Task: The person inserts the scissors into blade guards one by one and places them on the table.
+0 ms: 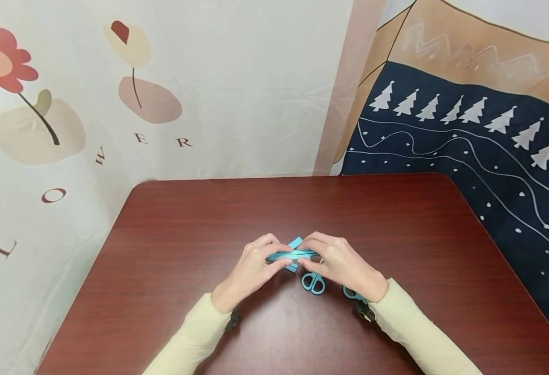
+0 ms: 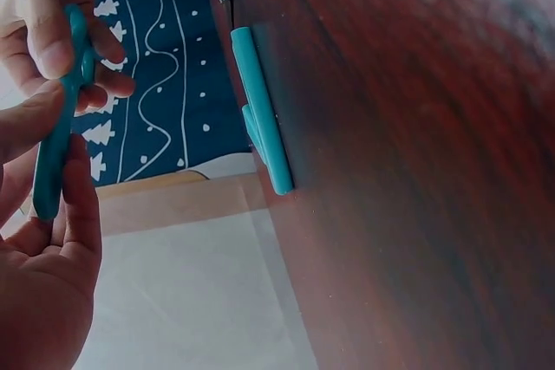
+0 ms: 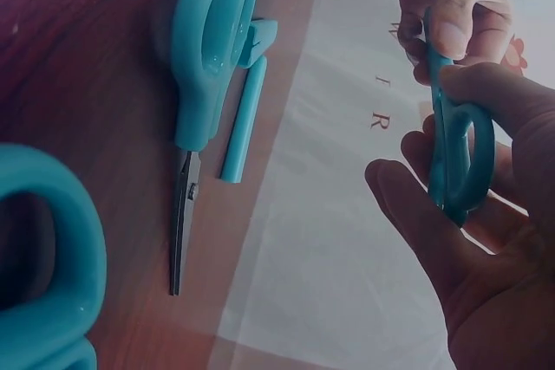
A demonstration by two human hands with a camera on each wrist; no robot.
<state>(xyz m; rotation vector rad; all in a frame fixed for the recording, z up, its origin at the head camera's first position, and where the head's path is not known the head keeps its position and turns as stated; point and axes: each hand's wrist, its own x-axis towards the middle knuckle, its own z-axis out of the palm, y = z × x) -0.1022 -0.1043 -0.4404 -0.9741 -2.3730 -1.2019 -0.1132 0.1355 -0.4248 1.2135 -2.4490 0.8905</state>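
Both hands hold one pair of teal scissors (image 1: 295, 255) between them, lifted over the table. My left hand (image 1: 254, 263) pinches the end where a teal blade cover (image 2: 52, 175) hides the blades. At the other end my right hand (image 1: 342, 260) grips the handle loops (image 3: 481, 162) between thumb and fingers. Beneath the hands lie loose teal blade covers (image 1: 295, 242). A second pair of scissors (image 1: 313, 283) lies just below the right hand, its bare metal blades showing in the right wrist view. Another scissors handle (image 1: 350, 292) is partly hidden under the right wrist.
The dark red-brown wooden table (image 1: 185, 219) has rounded far corners. Behind it hangs a pale cloth (image 1: 255, 104) with flowers and letters, and to the right a navy cloth (image 1: 424, 140) with white trees. Dark wrist devices (image 1: 364, 312) sit at the sleeve ends.
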